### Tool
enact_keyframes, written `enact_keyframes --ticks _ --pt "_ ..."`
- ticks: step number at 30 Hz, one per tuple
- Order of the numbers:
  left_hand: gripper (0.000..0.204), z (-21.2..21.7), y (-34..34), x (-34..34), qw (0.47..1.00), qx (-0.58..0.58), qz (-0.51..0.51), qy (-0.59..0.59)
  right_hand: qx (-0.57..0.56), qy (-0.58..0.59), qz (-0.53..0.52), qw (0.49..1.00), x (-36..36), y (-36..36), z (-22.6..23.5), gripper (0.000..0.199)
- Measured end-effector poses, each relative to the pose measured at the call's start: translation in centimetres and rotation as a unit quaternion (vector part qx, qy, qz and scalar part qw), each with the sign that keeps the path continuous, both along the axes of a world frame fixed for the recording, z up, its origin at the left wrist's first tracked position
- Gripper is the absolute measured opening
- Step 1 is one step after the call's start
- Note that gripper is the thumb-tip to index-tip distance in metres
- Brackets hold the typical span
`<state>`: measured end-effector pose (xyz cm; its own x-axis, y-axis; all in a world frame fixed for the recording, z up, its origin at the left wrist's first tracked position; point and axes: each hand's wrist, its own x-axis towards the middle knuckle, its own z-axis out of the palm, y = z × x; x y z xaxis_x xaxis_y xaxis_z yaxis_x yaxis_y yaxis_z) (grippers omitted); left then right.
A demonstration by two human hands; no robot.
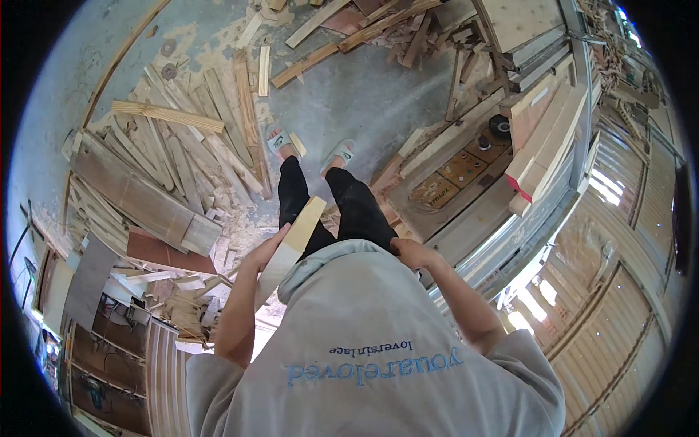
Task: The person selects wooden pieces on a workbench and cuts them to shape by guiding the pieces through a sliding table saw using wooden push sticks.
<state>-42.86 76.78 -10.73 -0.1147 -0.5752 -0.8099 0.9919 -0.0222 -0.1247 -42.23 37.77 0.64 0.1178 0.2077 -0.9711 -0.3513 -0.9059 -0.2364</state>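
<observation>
Wood strip (293,244) in left hand (263,251)

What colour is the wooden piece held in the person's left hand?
Pale cream-yellow, bare light wood. The wooden piece in the left hand shows best in the head view.

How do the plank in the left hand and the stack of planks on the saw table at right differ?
The plank is one pale piece, held in the left hand and tilted; the stacked planks are several, lying flat on the saw table. One stacked end shows red; the held plank's does not. Both are light, sawn wood.
</observation>
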Motion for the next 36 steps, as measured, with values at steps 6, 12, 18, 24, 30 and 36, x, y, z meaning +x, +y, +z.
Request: enact_keyframes --ticks 6,12,18,24,30,36 --pt "0.071 2.1 -0.6 0.7 0.999 -0.002 0.014 -0.040 0.034 -0.007 0.045 0.998 0.5 0.5 0.6 0.037" --pt "0.074 2.8 -2.8 -0.4 0.996 0.012 0.074 -0.045 0.094 -0.041 0.019 0.995 -0.2 -4.5 -1.5 0.038" --pt "0.066 1.7 -6.8 -4.1 0.981 0.039 0.188 -0.026 0.146 -0.040 0.095 0.984 2.6 -7.1 -1.6 0.044" --pt "0.060 1.3 -8.9 -8.1 0.958 0.090 0.267 -0.061 0.139 -0.007 0.134 0.981 4.2 -8.2 -3.0 0.045" --pt "0.065 0.1 -8.8 -5.0 0.957 0.053 0.277 -0.069 0.089 0.017 0.084 0.992 8.2 -7.6 -1.4 0.038" --pt "0.072 -1.6 -7.8 3.3 0.971 0.142 0.175 -0.078 -0.096 0.139 0.125 0.978 17.3 -4.2 -3.9 0.028"
